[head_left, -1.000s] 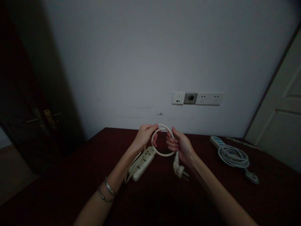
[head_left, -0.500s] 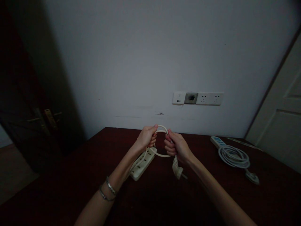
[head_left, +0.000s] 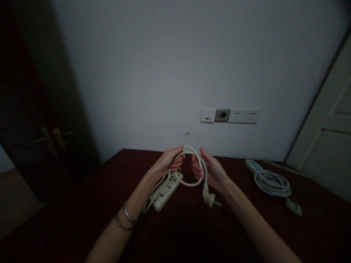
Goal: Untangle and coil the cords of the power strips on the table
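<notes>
A looped white power cord [head_left: 192, 184] hangs above the table between my two hands. My left hand [head_left: 170, 160] pinches the top left of the loops between thumb and fingers. On the right side my right hand [head_left: 210, 167] is open, its thumb raised and fingers apart, with the cord lying against the palm. The cord's plug [head_left: 210, 199] dangles below the right hand, pins pointing right. Beneath my left hand and wrist, a white power strip [head_left: 164, 193] rests at a slant on the table, and part of its cord runs along its left side.
A second power strip [head_left: 253, 166] with its coiled grey-white cord [head_left: 272, 182] and plug [head_left: 294, 207] lies on the right of the dark red table [head_left: 109, 193]. Wall sockets [head_left: 244, 116] are set above the table. Doors stand at both sides.
My right hand has loosened from its grip on the cord; its thumb and fingers have spread. The loop now shows more fully, and the plug has shifted slightly. My left hand still holds the cord.
</notes>
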### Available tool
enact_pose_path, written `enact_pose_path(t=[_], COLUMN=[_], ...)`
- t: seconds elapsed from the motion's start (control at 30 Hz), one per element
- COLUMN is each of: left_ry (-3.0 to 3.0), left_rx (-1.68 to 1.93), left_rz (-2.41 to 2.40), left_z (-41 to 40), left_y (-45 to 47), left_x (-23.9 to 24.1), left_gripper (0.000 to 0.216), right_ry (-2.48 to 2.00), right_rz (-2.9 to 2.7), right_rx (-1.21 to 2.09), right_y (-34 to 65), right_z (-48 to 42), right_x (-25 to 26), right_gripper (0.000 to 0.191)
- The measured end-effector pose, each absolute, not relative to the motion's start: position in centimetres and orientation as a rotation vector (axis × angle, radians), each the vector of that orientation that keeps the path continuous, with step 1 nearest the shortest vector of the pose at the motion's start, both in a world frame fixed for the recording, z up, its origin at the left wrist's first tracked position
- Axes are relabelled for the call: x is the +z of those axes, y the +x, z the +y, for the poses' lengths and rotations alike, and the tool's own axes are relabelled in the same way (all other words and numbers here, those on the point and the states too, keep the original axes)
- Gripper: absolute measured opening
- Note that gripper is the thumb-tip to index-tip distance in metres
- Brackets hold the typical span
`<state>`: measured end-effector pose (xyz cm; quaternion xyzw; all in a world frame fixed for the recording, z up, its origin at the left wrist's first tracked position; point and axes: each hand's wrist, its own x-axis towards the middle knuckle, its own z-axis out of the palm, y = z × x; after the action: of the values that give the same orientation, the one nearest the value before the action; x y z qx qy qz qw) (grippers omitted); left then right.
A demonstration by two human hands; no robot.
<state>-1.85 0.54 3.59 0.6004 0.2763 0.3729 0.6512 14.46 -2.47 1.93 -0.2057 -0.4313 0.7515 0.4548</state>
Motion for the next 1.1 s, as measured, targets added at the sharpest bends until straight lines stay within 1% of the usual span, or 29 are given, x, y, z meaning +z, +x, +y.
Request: enact_pose_path(t=[0.1,0.27,0.37,0.47,0.7,0.8,0.9,1.1], left_ry=[1.375,1.451,1.498,1.516,1.389,1.379,1.410,1.391], left_rx=[0.873,0.917,0.916,0.917,0.808,0.787,0.851,0.958], left_rz=[0.655,0.702,0.713,0.718,0.576,0.496,0.447,0.401], left_z=[0.6,0.7,0.7,0.6,-0.2,-0.3,-0.1,0.8], left_y=[-1.9,-2.2,-2.4,-2.4,-1.7,-1.7,-1.8,-1.3], left_x=[3.5,3.6,3.8,4.0,4.3,4.4,4.2,2.9], left_gripper=[0.033,0.034,0.036,0.037,0.032,0.025,0.019,0.018], right_ry=[-0.529,-0.428,-0.379,-0.349,-0.411,-0.436,-0.451,-0.439], right_rz=[-1.110,-1.152,-1.074,-1.011,-0.909,-0.865,-0.807,-0.733], right_rx=[1.840,1.856,1.951,2.016,1.982,1.909,1.867,1.879], right_y=[14.5,14.7,14.9,15.0,14.6,14.6,14.9,15.4], right_z=[-2.7,-2.9,-2.6,-2.3,-1.9,-2.1,-2.3,-2.2], right_x=[2.2,2.3,2.1,2.0,1.7,1.8,2.2,2.5], right_gripper=[0.031,0.022,0.026,0.034,0.050,0.051,0.050,0.050])
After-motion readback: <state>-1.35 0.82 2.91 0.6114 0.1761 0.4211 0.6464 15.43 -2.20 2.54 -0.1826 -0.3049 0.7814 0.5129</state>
